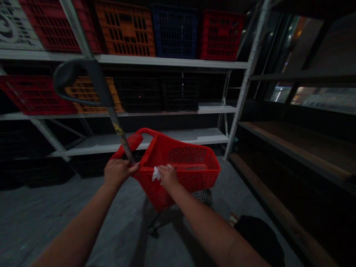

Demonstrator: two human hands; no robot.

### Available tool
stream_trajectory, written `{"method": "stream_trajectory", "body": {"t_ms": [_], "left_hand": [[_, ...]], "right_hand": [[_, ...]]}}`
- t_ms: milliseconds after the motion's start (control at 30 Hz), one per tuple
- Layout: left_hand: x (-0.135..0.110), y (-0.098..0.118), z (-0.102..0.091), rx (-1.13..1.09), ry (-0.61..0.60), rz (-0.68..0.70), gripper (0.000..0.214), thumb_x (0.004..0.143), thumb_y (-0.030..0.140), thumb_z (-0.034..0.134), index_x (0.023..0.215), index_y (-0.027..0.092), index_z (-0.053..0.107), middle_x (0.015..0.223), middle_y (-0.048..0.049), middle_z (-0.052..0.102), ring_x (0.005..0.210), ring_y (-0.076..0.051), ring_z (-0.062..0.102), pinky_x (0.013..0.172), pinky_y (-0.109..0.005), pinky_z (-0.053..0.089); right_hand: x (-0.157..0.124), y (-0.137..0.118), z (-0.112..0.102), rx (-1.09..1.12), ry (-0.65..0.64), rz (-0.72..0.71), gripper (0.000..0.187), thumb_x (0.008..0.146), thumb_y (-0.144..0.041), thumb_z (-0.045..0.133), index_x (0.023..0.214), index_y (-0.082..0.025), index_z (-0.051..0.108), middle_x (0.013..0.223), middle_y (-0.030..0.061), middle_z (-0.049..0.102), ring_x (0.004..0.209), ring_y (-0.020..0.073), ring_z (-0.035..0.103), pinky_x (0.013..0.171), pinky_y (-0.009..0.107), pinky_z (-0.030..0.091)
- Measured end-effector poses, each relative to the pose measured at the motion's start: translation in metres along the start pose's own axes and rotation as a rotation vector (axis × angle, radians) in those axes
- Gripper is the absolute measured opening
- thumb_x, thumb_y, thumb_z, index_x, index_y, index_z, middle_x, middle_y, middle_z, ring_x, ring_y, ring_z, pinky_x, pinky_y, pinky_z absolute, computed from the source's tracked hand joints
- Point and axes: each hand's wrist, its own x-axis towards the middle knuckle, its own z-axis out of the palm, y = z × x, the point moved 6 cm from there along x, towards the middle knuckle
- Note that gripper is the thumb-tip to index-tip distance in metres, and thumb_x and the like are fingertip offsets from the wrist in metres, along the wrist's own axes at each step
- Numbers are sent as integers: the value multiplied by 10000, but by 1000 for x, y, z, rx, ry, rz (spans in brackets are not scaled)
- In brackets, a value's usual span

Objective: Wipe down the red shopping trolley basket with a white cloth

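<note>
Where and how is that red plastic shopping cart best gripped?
Probably by the rounded red plastic push bar, closing a hand over it from the picture's left: it juts out on that side of the cart, beyond the mesh-walled basket. Gripping beside the slanting metal pole seems wise, since that crosses in front of the bar.
</note>
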Motion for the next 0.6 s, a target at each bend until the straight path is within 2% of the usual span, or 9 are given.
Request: {"method": "stream_trajectory", "body": {"t_ms": [100, 233, 333, 400, 467, 600], "left_hand": [[4, -3, 1, -30, -19, 10, 652, 776, 621, 260, 676, 108, 649, 616, -81, 618, 634, -172, 505, 664, -285, 289], [9, -7, 1, -68, -28, 11, 624, 780, 594, 281, 691, 101, 652, 623, -77, 611, 631, -177, 505, 665, -292, 287], [10, -7, 1, -63, -46, 40, 631, 789, 596, 266, 705, 101, 649, 611, -51, 595, 629, -168, 502, 663, -282, 288], [10, -7, 2, -65, -65, 61, 636, 792, 600, 257, 720, 105, 649, 593, -32, 578, 623, -162, 496, 657, -278, 289], [10, -7, 2, -80, -75, 68, 623, 792, 596, 267, 734, 107, 650, 592, -27, 576, 628, -163, 497, 662, -282, 295], [9, -9, -6, -170, -36, 66, 516, 781, 547, 356, 751, 116, 639, 689, -42, 622, 762, -207, 530, 774, -345, 303]], "right_hand": [[-28, 46, -21, -90, -28, 76, 339, 818, -132, 445, 1108, -237, 585, 1064, 7, 637, 904, 162, 527, 800, 272, 338], [-84, 137, -80, -238, 35, 316, 354, 803, -148, 464, 1110, -276, 586, 1131, 5, 606, 995, 189, 501, 834, 319, 317], [-114, 187, -123, -301, 97, 421, 335, 798, -162, 449, 1063, -275, 621, 1092, 19, 627, 955, 200, 534, 810, 334, 331], [-125, 207, -140, -313, 122, 446, 328, 785, -162, 457, 1030, -280, 641, 1070, 24, 638, 907, 207, 559, 781, 341, 350], [-128, 216, -147, -296, 146, 433, 322, 762, -146, 470, 990, -267, 662, 1042, 34, 651, 872, 211, 574, 768, 348, 368], [-122, 212, -153, -182, 256, 364, 290, 715, -133, 467, 869, -215, 698, 925, 46, 686, 830, 205, 598, 772, 350, 418]]}}
